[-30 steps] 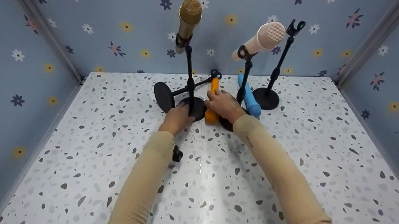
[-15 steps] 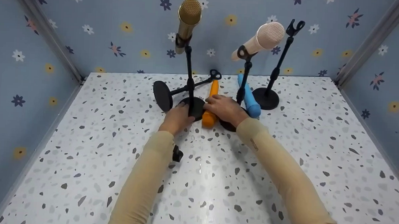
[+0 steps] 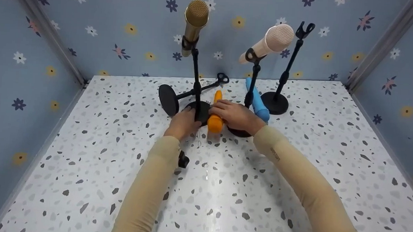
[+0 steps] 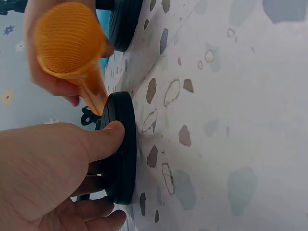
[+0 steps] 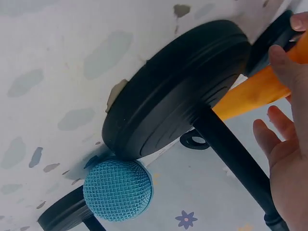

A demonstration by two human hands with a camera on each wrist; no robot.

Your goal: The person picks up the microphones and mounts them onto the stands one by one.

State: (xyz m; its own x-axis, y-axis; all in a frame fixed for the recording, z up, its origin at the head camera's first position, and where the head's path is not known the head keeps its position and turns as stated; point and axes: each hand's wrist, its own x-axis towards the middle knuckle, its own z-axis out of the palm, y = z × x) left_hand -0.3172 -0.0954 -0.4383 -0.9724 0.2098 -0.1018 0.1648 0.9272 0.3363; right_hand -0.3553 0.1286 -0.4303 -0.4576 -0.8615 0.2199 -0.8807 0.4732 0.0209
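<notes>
My left hand [image 3: 182, 123] grips the round black base [image 4: 126, 149] of the microphone stand [image 3: 197, 86] that holds up a gold microphone [image 3: 196, 18]; its thumb lies on top of the base. With my right hand [image 3: 237, 116] I hold an orange microphone [image 3: 214, 125] around its body, just right of that base. The orange mesh head points toward me and its handle runs back, tilted in the left wrist view. Behind these a black microphone stand [image 3: 169, 99] lies on its side, its clip at the back.
Right of the orange microphone stands a stand [image 3: 249, 97] with a pale pink microphone [image 3: 278, 38]. A blue microphone [image 3: 261, 110] lies behind its base. Farther right is an upright stand [image 3: 276, 103] with a bare clip. Flowered walls enclose the speckled table [image 3: 94, 135].
The orange microphone has come toward me and slightly left in my right hand, away from the fallen stand's clip. My left hand has stayed on the base.
</notes>
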